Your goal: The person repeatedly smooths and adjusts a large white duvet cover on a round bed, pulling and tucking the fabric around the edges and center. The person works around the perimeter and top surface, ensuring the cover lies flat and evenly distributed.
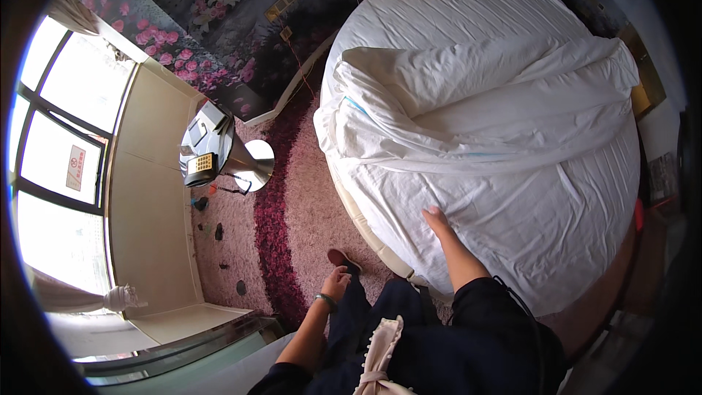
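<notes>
A round bed with a white sheet [526,197] fills the right half of the view. Across its middle lies a bunched white duvet or cover [493,104], folded over on itself, with small blue strips showing. My right hand [435,217] reaches over the near left part of the sheet, its fingers partly hidden; whether it touches or pinches the cloth cannot be told. My left hand [337,282], with a bracelet on the wrist, hangs over my leg beside the bed, holding nothing, fingers loosely bent and apart.
A small round table [189,145] at the left bears a telephone [202,167] and other items. Small dark objects lie on the pink shag carpet [230,252]. Windows [60,148] line the left side. A glass-topped surface [214,359] is at the bottom left. A cable hangs from wall sockets [285,3].
</notes>
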Demonstrator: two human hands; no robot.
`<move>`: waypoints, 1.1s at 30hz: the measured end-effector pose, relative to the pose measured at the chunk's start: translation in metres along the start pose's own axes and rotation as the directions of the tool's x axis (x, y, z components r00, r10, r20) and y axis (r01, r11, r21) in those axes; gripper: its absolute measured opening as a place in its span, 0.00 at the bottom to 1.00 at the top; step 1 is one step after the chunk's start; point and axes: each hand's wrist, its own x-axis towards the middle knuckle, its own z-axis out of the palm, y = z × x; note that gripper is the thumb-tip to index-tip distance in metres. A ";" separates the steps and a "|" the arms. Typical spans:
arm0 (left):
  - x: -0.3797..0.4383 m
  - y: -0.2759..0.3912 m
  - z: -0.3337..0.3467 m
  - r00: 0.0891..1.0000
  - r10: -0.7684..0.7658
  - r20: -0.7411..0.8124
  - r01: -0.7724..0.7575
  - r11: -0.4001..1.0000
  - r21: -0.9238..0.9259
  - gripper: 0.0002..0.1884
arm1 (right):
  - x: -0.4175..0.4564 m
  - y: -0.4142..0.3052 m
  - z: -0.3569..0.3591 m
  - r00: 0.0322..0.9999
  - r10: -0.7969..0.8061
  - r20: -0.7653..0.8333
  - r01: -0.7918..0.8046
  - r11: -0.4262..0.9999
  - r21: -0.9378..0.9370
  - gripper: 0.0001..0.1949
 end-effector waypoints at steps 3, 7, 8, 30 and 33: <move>0.055 0.011 -0.020 0.989 0.066 0.132 -0.067 0.998 0.002 0.18 | 0.041 -0.089 0.002 0.985 -0.165 -0.057 0.174 0.960 0.220 0.30; 0.113 0.023 -0.068 0.977 0.044 0.209 -0.051 0.998 0.029 0.17 | 0.041 -0.271 0.011 0.799 -0.502 -0.331 0.540 0.841 0.030 0.36; 0.126 0.046 -0.075 0.965 0.052 0.255 -0.056 0.998 0.009 0.17 | 0.056 -0.297 0.004 0.748 -0.534 -0.395 0.556 0.829 -0.067 0.39; 0.389 0.230 -0.300 0.802 0.276 0.530 -0.392 0.912 0.118 0.17 | 0.150 -0.422 0.080 0.865 -0.242 -0.440 -0.068 0.813 -0.579 0.21; 0.420 0.279 -0.262 0.734 0.325 0.596 -0.424 0.905 0.028 0.22 | 0.157 -0.391 0.087 0.812 -0.351 -0.466 0.008 0.805 -0.593 0.12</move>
